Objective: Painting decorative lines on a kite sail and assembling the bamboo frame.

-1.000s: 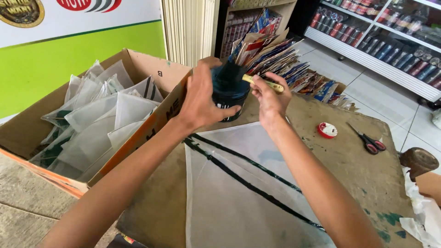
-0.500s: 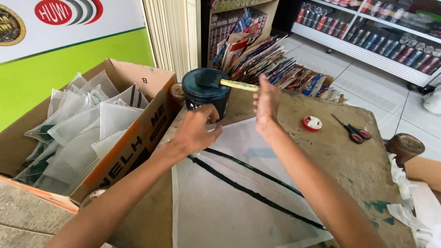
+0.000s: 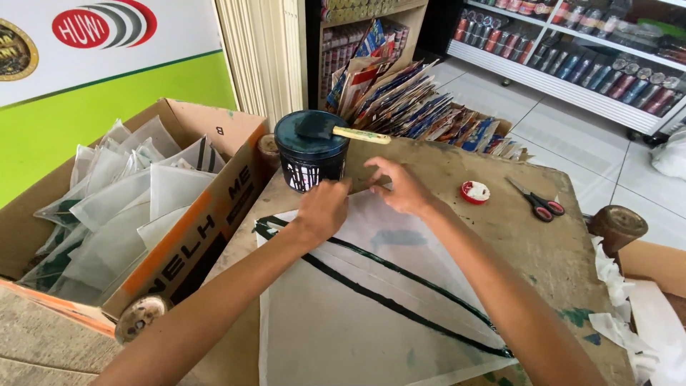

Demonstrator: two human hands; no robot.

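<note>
Left hand, right hand — on white sheet

You had only one view, from the camera worn on your head, so no second view shared any of the scene. It looked down and forward over your own forearms, close enough that both arms ran out of the bottom edge. Your left hand and right hand sat near the middle of the frame, above the worn wooden table. The cardboard box filled the left side, and the shop shelves lay far off at the upper right, along the way you faced.
</note>
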